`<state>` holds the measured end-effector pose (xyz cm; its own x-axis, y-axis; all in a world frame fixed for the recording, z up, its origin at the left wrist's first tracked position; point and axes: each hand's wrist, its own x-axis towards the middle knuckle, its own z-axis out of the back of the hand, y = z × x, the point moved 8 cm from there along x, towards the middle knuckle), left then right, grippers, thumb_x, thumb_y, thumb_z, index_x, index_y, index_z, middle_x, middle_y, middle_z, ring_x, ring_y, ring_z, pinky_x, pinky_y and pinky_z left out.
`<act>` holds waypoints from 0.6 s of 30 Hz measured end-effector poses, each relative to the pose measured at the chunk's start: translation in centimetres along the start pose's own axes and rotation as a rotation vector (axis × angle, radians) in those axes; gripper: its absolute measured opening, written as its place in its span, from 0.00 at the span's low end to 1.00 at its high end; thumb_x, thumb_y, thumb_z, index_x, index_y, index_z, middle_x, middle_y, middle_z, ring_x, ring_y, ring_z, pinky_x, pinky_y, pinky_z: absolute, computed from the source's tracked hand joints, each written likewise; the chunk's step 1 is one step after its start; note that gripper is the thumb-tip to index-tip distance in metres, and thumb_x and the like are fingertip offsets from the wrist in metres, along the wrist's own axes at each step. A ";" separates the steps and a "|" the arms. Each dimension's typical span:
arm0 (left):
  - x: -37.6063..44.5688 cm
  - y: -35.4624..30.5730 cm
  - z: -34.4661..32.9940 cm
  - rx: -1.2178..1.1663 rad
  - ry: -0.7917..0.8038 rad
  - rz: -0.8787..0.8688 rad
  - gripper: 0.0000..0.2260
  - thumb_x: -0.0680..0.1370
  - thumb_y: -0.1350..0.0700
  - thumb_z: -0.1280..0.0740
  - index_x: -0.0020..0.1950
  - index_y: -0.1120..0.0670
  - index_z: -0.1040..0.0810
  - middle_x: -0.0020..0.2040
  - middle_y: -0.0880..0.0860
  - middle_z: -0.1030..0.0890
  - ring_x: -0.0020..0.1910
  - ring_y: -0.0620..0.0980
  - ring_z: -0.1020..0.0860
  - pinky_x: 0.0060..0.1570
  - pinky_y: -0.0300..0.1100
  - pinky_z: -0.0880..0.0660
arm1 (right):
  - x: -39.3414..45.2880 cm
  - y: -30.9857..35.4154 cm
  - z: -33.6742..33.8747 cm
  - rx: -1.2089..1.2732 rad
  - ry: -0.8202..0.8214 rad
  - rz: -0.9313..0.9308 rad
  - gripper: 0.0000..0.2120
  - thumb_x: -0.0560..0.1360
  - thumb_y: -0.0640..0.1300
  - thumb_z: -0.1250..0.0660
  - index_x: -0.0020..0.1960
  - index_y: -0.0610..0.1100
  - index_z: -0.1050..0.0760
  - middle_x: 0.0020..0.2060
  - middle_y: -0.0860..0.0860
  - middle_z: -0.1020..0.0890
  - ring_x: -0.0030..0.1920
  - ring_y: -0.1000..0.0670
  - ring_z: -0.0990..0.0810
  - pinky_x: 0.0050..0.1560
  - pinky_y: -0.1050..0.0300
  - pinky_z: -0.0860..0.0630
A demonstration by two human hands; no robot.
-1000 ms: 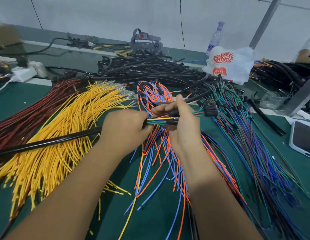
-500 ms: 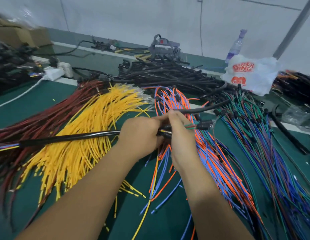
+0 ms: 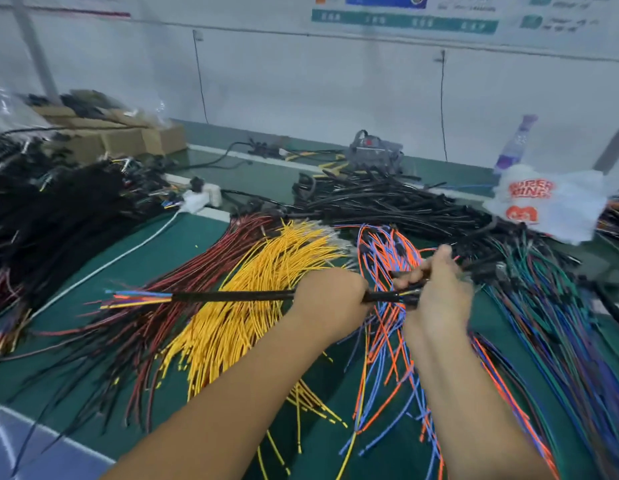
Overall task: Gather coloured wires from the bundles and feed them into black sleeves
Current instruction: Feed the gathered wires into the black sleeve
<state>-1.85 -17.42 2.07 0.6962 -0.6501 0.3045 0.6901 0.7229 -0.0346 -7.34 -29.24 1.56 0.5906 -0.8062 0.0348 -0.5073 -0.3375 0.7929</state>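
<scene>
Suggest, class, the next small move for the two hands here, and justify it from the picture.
Probably set the filled piece down. Coloured wire tips already poke out of the black sleeve beyond the left hand, and the right hand is right at the near mouth.

Wire ends now stick out of the left end of the black sleeve [image 3: 232, 296]: a fan of blue, orange, red and yellow tips [image 3: 138, 298], where 1.0 s ago that end showed none and 0.5 s ago only a short stub. Bare length of coloured wires between the two hands has shrunk to almost nothing; right hand [image 3: 436, 299] has closed in on left hand [image 3: 330, 299], the two nearly touching at the sleeve's right mouth. Sleeve has swung from a tilt down to the left to nearly level. Head camera has lifted: more wall, boxes [image 3: 128, 140] at far left of table now seen.
</scene>
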 end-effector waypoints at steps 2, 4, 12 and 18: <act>-0.2 0.0 0.6 0.013 -0.039 0.018 0.11 0.77 0.46 0.38 0.45 0.51 0.20 0.28 0.49 0.34 0.30 0.55 0.31 0.25 0.38 0.43 | -0.4 0.1 -0.7 -0.077 0.009 0.070 0.19 0.83 0.43 0.42 0.32 0.44 0.36 0.15 0.54 0.34 0.16 0.56 0.34 0.23 0.60 0.33; -0.6 0.1 1.0 0.014 -0.061 0.049 0.11 0.76 0.46 0.38 0.45 0.51 0.20 0.27 0.49 0.34 0.28 0.54 0.32 0.24 0.38 0.44 | -0.7 0.4 -1.5 -0.139 0.037 0.131 0.18 0.82 0.42 0.40 0.33 0.44 0.36 0.15 0.54 0.35 0.16 0.55 0.36 0.28 0.56 0.32; -2.8 3.8 3.5 -0.471 0.139 -0.056 0.11 0.78 0.46 0.35 0.37 0.45 0.32 0.32 0.45 0.29 0.32 0.44 0.29 0.30 0.42 0.37 | -0.9 1.9 -5.8 0.128 0.161 -0.055 0.07 0.82 0.37 0.42 0.46 0.43 0.31 0.20 0.52 0.32 0.17 0.55 0.35 0.25 0.63 0.27; -5.1 12.9 4.8 -0.917 0.447 0.173 0.15 0.79 0.46 0.36 0.53 0.57 0.23 0.30 0.52 0.36 0.27 0.50 0.36 0.29 0.42 0.37 | -1.6 -0.2 -11.1 0.333 0.176 -0.362 0.12 0.79 0.53 0.37 0.44 0.45 0.30 0.24 0.51 0.27 0.25 0.54 0.26 0.36 0.57 0.20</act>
<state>2.60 -3.68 4.65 0.6804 -0.7176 -0.1486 0.3290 0.4804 -0.8130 -1.23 -22.56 8.12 0.8470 -0.5253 -0.0817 -0.4062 -0.7387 0.5379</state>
